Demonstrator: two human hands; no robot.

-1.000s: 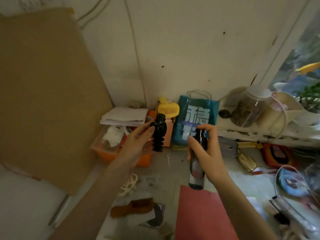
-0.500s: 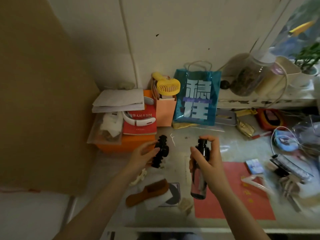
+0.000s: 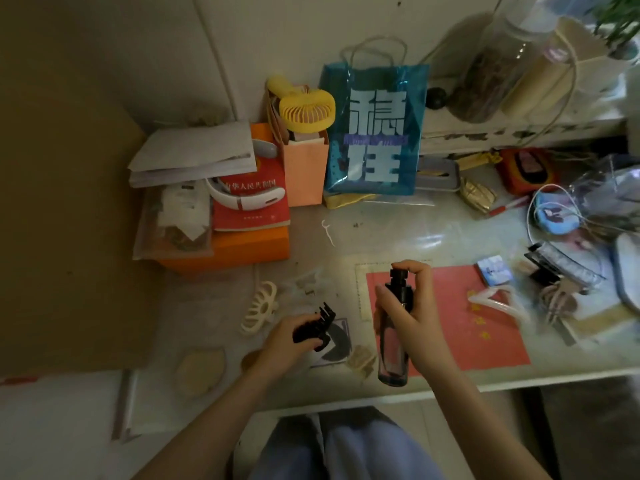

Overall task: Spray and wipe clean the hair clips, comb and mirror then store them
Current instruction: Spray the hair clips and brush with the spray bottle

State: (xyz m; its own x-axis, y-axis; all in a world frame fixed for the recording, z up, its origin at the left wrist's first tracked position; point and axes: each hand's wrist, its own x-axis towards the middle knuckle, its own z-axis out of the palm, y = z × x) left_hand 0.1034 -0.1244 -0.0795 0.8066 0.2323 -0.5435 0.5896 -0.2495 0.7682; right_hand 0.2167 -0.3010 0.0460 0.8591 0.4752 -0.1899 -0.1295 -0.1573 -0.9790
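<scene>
Lowered from chest height a second ago, the black claw hair clip [image 3: 313,325] now sits close above the surface [image 3: 408,233] at lower centre of the frame, grasped in the left hand [image 3: 292,337], over a small square mirror [image 3: 335,342] lying flat. The right hand [image 3: 412,317] has dropped with it and is wrapped round the dark spray bottle [image 3: 394,336], held upright just right of the clip, forefinger curled over the nozzle cap. The head camera has also tilted down, bringing the person's lap into the bottom of the frame.

A cream claw clip [image 3: 259,306] lies on the surface to the upper left of the left hand, and another pale clip [image 3: 360,358] between the two wrists. The comb cannot be made out with certainty. Spraying of the black clip looks done or nearly so; wiping, the other clips, mirror and storage appear still ahead.
</scene>
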